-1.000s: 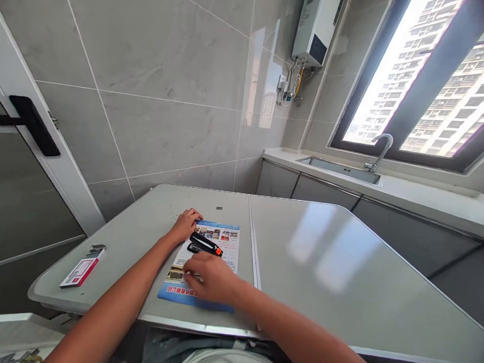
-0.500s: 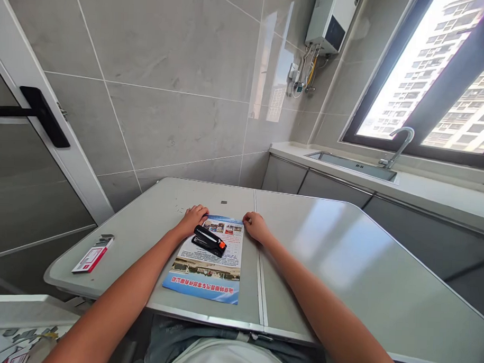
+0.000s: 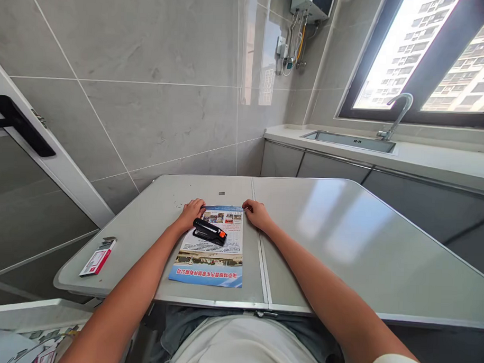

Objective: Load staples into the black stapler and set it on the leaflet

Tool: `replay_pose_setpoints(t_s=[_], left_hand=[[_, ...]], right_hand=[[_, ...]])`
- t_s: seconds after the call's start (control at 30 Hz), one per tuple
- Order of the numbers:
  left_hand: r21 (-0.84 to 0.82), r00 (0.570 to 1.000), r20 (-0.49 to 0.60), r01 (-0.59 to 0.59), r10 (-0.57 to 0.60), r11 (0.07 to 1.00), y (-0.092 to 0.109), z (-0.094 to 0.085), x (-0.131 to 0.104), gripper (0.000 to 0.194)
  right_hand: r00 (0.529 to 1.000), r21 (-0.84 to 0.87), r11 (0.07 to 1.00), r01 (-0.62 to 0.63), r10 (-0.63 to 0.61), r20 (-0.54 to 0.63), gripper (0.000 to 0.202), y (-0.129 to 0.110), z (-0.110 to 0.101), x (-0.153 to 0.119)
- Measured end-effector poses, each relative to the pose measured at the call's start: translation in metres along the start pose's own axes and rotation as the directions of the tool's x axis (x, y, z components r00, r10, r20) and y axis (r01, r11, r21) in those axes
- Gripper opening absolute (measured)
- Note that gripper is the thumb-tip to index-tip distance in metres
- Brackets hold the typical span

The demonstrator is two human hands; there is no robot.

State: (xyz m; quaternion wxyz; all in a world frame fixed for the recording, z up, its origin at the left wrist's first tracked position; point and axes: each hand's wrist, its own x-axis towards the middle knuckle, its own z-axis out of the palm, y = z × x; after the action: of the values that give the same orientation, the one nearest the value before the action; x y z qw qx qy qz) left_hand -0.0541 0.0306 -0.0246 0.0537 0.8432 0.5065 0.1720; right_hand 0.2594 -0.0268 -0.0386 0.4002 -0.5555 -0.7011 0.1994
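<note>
A printed flyer (image 3: pixel 211 259) with a blue band and upside-down lettering lies on the pale table (image 3: pixel 323 248). Across its upper part rests a black stapler (image 3: pixel 209 231) with an orange end. My left hand (image 3: pixel 192 212) is closed at the flyer's far left corner, its fingers on the paper edge. At the far right corner my right hand (image 3: pixel 257 214) pinches the paper's edge, fingers curled. A red and white box (image 3: pixel 98 258) with dark staple strips (image 3: pixel 108 241) on its end lies at the table's left.
A small staple strip (image 3: pixel 221 193) lies beyond the flyer, with tiny loose bits near my left hand. Tiled wall behind; sink (image 3: pixel 354 142) and faucet (image 3: pixel 399 115) on the counter at right; door (image 3: pixel 60 159) at left.
The camera view has shifted, tilting slightly downward. The flyer's far edge now appears a little raised or folded between my hands; both hands stay at its corners.
</note>
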Motion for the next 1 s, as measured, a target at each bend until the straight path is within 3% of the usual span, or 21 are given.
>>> replay_pose_setpoints(t_s=[0.33,0.63,1.0], left_hand=[[-0.005,1.000,-0.002,-0.005,0.005,1.000,-0.006,0.003,0.003,0.010],[-0.018,1.000,-0.006,0.003,-0.003,1.000,-0.006,0.002,0.003,0.012],[-0.029,1.000,-0.007,0.006,-0.006,1.000,-0.006,0.001,0.003,0.011]], right_hand=[[0.998,0.163,0.986,0.037,-0.044,0.037,0.040,-0.006,-0.004,0.000],[0.993,0.222,0.974,-0.046,0.069,-0.098,0.040,0.004,-0.002,0.002],[0.981,0.241,0.967,-0.084,0.122,-0.149,0.030,0.004,-0.003,0.001]])
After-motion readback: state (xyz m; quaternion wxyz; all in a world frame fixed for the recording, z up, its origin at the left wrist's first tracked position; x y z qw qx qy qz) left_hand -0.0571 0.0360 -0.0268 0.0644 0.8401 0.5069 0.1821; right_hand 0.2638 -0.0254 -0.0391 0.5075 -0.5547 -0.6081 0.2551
